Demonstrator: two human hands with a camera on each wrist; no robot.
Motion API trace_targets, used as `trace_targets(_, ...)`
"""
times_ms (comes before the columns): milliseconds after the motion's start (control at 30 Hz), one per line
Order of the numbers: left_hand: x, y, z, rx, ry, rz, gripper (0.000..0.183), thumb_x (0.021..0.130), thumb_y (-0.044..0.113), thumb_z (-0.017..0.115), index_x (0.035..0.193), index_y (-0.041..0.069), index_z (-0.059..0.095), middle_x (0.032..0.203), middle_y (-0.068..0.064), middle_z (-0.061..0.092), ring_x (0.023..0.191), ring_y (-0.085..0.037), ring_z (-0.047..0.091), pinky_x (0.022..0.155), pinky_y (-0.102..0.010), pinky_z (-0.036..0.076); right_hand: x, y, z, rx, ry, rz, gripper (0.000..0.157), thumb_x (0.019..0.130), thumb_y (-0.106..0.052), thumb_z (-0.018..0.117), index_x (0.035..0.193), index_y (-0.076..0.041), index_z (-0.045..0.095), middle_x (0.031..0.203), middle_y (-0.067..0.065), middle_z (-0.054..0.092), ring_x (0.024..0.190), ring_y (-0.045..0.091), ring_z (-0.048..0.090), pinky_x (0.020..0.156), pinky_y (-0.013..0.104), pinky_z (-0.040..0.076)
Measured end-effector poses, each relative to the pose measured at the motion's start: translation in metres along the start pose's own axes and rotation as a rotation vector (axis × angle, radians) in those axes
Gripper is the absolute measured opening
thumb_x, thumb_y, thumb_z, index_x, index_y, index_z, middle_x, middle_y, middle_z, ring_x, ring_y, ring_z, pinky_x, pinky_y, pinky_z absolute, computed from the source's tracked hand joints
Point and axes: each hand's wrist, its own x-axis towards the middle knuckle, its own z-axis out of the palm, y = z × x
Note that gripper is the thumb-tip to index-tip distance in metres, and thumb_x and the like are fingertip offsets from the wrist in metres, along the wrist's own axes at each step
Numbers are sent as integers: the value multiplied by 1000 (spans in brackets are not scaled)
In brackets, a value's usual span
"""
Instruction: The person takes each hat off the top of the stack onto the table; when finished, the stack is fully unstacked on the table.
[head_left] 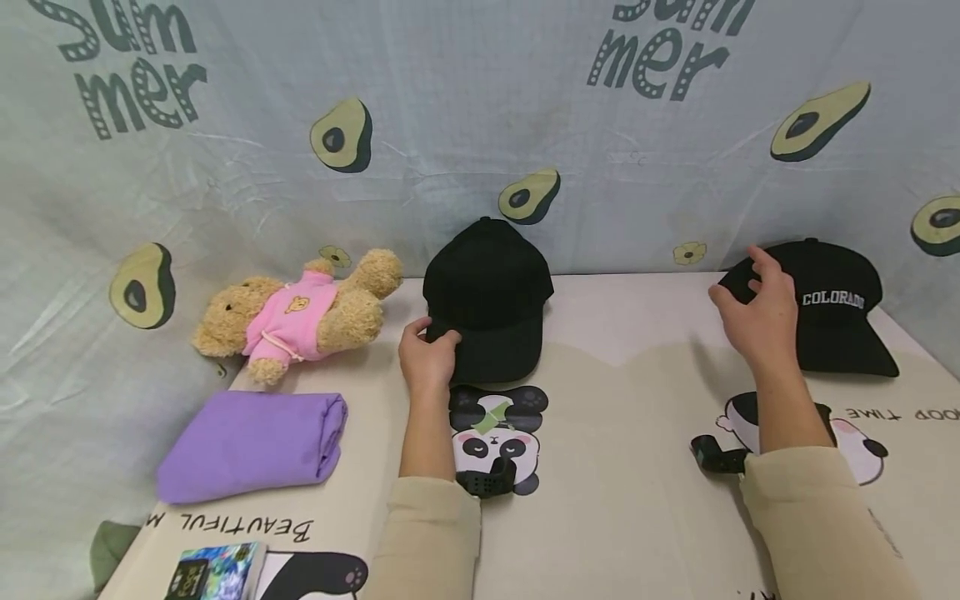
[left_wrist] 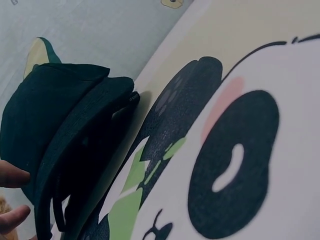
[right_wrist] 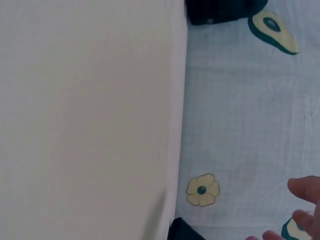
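A plain black cap (head_left: 487,283) stands against the back wall, its brim toward me. In the left wrist view, layered edges show along the underside of the black cap (left_wrist: 65,115). My left hand (head_left: 427,358) is at the cap's left edge, thumb and finger apart; one fingertip overlaps the cap in the wrist view. To the right, a second black cap (head_left: 832,304), lettered COLORADO in white, leans by the wall. My right hand (head_left: 759,312) is spread in front of its left side, holding nothing visible. Whether it touches that cap is unclear.
A teddy bear (head_left: 300,317) in a pink top lies at the back left. In front of it is a folded purple cloth (head_left: 255,446). A small colourful box (head_left: 217,573) sits at the near left. Avocado-printed sheeting (head_left: 450,108) hangs behind the table (head_left: 615,467).
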Motion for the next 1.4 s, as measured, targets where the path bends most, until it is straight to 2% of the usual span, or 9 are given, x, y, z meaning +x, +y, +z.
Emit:
trace_targets(133,-2,-1,2,20,8,9,57,89,11,68,144,5,54,144,-20,48,130,-35,44,115,-49,38,-4,-2,4,7,-59,-35,68,105,-28,53,165,-14,25,167,22,24,151,45,34,115,64,36)
trace_targets(300,0,-2,2,29,18,11,57,88,11,69,143,6,55,149,-19,45,134,-34,42,118,-50,35,-8,-10,12,34,-133,-71,65,105,-30,55,164,-19,30,167,22,28,149,46,38,112,66,39)
trace_targets(833,-1,-2,3,84,12,14,62,86,14,71,145,9,54,151,-20,43,139,-37,41,119,-51,32,-16,-38,36,138,-185,-98,63,103,-27,60,162,-22,36,166,15,34,148,41,42,111,62,43)
trace_targets(1100,-3,-5,4,126,0,13,63,88,17,71,148,8,52,152,-21,42,141,-37,41,118,-52,34,-22,-40,46,111,-202,-121,63,103,-25,61,161,-22,37,169,11,29,147,43,43,109,63,45)
trace_targets(1400,-1,-5,3,169,5,9,61,89,19,69,147,8,53,151,-22,42,141,-39,40,119,-54,33,-25,-49,50,99,-207,-155,63,102,-22,62,161,-20,38,167,15,31,145,44,44,107,61,47)
